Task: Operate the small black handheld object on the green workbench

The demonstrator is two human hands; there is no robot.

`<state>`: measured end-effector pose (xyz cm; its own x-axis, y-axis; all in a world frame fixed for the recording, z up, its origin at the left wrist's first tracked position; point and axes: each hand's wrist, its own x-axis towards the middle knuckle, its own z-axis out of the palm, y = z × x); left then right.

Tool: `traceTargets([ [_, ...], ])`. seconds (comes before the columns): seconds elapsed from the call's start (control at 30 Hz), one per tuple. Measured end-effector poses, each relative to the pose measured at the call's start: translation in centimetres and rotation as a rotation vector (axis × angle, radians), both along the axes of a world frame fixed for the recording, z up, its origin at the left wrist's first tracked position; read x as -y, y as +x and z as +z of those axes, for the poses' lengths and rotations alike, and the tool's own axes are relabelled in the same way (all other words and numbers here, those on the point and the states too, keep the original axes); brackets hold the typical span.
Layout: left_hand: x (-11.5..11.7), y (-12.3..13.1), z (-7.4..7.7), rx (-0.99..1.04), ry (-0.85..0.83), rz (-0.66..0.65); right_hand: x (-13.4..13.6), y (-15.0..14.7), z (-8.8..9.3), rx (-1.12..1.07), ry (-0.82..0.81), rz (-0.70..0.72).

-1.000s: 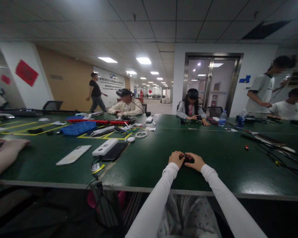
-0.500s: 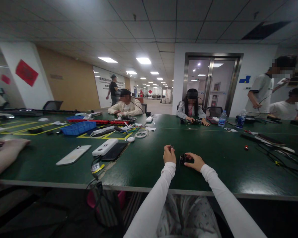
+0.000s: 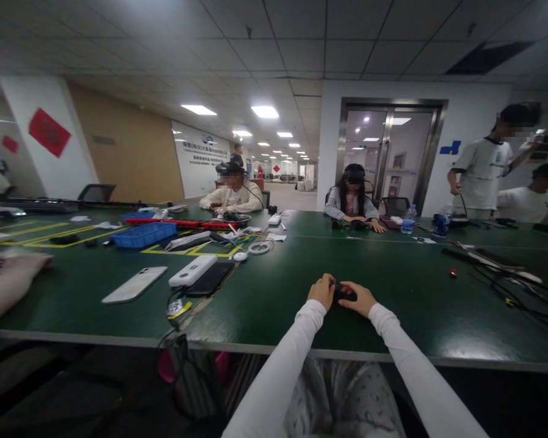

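One small black object [image 3: 348,297], clasped by the right hand [image 3: 363,297] at the green table [image 3: 420,316]; its outline is partly hidden. Whether the left hand [image 3: 321,292], beside it, grips anything cannot be told.

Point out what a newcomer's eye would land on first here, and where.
Probably the bare hands at near centre: the right hand holds a dark object at the green table, with the left hand close against its left side. Next might come the blue tray, left of centre beyond the white phone, and the red diamond on the far-left pillar.
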<state>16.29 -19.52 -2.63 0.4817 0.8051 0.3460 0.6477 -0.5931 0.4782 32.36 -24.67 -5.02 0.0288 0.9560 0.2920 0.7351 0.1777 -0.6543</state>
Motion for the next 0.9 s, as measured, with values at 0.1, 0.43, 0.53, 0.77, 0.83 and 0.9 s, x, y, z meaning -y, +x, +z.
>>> traceTargets([
  [0.1,-1.4,-2.2,0.7,-0.044,0.006,0.089,-0.1,0.2,-0.1,-0.002,-0.002,0.003],
  [0.43,-7.8,-17.5,3.3,-0.176,0.026,0.689,-0.1,0.4,-0.3,-0.003,-0.022,0.030],
  [0.53,-8.2,-19.8,3.4,-0.141,0.047,0.767,0.0,0.4,-0.2,-0.004,-0.030,0.025],
  [0.77,-8.2,-20.7,3.3,-0.018,0.056,0.886,0.0,0.5,-0.4,-0.006,-0.038,0.043],
  [0.83,-8.1,-20.7,3.3,-0.026,0.076,0.875,-0.1,0.5,-0.5,-0.007,-0.021,0.039],
  [0.9,-7.9,-20.6,3.4,-0.052,0.072,0.863,-0.1,0.4,-0.6,-0.010,-0.001,0.029],
])
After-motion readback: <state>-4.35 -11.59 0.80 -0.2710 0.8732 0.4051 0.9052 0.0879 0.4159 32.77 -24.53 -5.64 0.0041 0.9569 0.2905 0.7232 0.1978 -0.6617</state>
